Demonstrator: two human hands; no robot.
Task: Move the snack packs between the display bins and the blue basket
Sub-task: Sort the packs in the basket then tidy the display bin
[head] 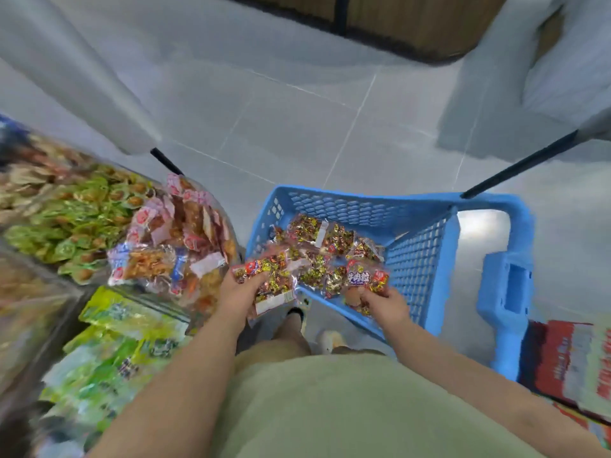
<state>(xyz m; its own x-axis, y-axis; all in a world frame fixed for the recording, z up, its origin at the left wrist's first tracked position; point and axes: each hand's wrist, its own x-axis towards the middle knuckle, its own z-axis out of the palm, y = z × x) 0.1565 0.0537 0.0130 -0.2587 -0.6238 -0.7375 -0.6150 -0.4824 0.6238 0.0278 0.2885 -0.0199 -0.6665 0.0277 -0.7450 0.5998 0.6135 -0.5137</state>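
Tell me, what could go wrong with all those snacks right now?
The left hand holds a shiny red-and-yellow snack pack just outside the blue plastic basket's rim, so it may slip to the grey tiled floor. The right hand pinches another red snack pack by its edge; that grip could fail. The pink-labelled packs heaped beside the left arm might get knocked off.

basket (420, 259): blue plastic, perforated lattice walls, smooth slightly glossy rim
snack packs (330, 256): clear crinkly plastic film, glossy, shiny foil-like sweets inside
bin packs (172, 246): glossy transparent wrap, paper-like white labels
green packs (129, 328): shiny plastic
floor (297, 127): grey tiles, smooth, matt sheen
shirt (330, 408): matt cloth
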